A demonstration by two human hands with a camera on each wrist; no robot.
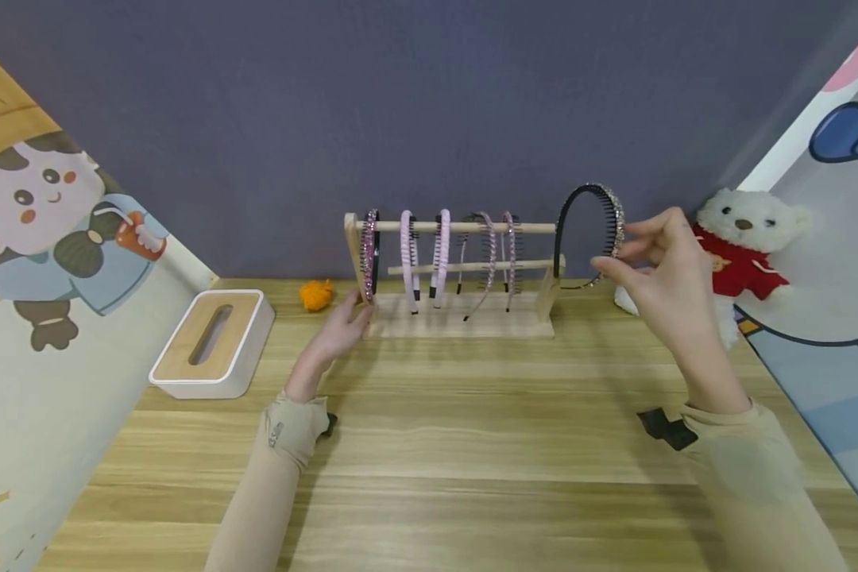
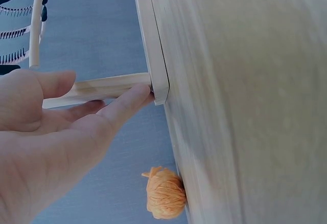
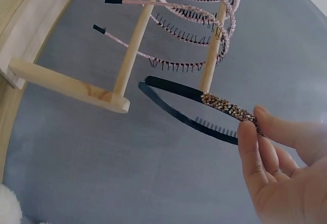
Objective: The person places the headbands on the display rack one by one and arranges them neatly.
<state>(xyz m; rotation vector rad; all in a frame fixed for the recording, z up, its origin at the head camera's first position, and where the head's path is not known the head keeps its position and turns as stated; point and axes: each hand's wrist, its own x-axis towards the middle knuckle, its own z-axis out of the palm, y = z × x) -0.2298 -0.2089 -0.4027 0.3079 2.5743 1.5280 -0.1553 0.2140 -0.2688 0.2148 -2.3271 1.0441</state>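
Note:
My right hand (image 1: 675,290) pinches a black toothed headband (image 3: 225,105) between thumb and fingers, by its glittery gold-brown outer band. The headband stands beside the right end of a wooden headband rack (image 1: 465,324), near the tip of the upper rod. At the rack's left end my left hand (image 1: 339,326) holds the upright (image 2: 110,87) low down, fingertips right at the base corner. On the rods hang a sparkly pink headband (image 1: 369,254), two padded light pink headbands (image 1: 407,254) and thin beaded pink ones (image 1: 491,258).
An orange yarn ball (image 1: 316,295) lies left of the rack. A white tissue box (image 1: 210,342) with a wooden top is further left. At the right sits a white teddy bear (image 1: 743,238) in a red top. A dark panel (image 1: 429,103) stands behind the wood-grain table (image 1: 472,461).

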